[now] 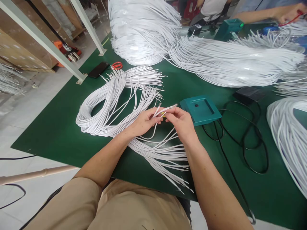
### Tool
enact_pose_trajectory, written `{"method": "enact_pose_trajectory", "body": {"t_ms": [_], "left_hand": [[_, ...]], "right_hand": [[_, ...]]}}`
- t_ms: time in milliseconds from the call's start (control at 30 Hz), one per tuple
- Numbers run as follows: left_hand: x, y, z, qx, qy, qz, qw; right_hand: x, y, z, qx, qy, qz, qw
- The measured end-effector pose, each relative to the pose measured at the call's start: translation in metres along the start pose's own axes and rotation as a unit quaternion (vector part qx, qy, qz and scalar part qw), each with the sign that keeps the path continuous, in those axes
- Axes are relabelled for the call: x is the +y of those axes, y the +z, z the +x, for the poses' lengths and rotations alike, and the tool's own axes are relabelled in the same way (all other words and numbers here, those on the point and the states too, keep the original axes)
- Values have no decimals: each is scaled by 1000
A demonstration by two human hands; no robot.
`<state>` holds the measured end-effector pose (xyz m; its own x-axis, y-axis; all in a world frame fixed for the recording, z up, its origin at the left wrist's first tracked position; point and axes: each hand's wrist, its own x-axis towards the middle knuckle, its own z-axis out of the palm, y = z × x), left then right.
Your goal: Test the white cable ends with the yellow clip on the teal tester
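Observation:
Near the middle of the view my left hand (146, 122) is closed around white cables (157, 110), their ends sticking up past the fingers. Close against it, my right hand (180, 121) pinches the end part of a white cable (170, 107). Something small and yellow (163, 114) shows between the two hands; its kind is too small to make out. A looped bundle of white cables (96, 118) lies under and left of my hands. More loose cable ends (165, 159) fan out beneath my wrists.
Just right of my hands sits a teal device (202, 110) with black cords (242, 140). Large white cable bundles (230, 60) cover the table's far side. Red-handled scissors (117, 65) and a black phone (98, 69) lie at the left. A co-worker's hand (291, 14) appears top right.

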<state>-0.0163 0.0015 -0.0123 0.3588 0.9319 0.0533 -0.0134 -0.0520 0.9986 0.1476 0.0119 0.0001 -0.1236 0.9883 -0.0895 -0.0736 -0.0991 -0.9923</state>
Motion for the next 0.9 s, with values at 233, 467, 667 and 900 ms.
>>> {"method": "enact_pose_trajectory", "body": {"t_ms": [233,467,667,900], "left_hand": [[0,-3,1,-15,-28,14,999],[-1,-5,1,-9,-36,-8,999],[3,-4,0,-1,-57,-3,998],[3,-4,0,6,-42,8,999]], "right_hand": [[-2,-4,-2,-79,140,116,980],[-2,1,-3,-55,49,57,996],[0,-1,-2,-34,53,21,998],[2,-3,0,-12,35,-24,999]]}}
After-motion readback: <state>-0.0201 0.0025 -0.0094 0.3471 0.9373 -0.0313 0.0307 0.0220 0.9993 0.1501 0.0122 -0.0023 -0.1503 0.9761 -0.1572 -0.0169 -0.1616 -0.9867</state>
